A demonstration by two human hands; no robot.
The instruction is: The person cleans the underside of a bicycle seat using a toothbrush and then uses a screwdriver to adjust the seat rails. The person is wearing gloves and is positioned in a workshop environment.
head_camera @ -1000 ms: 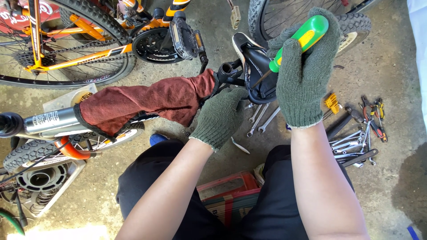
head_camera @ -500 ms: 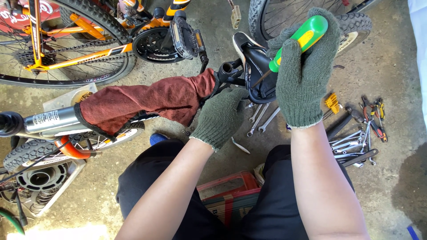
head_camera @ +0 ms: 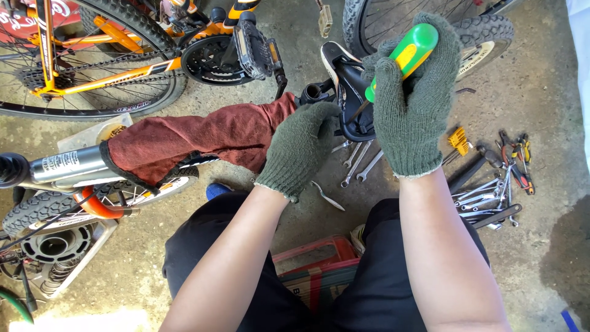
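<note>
Gripping the screwdriver (head_camera: 402, 55), right hand (head_camera: 413, 104) fingers wrap its green handle.

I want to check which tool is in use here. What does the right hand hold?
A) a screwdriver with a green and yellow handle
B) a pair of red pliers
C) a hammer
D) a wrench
A: the gloved right hand is closed around a green and yellow screwdriver, its shaft pointing down at the black saddle.

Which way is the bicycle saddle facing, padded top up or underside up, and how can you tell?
Underside up. The saddle shows its hollow black shell and metal rails, where the right hand aims the green-handled screwdriver. The left hand steadies the seat post.
</note>
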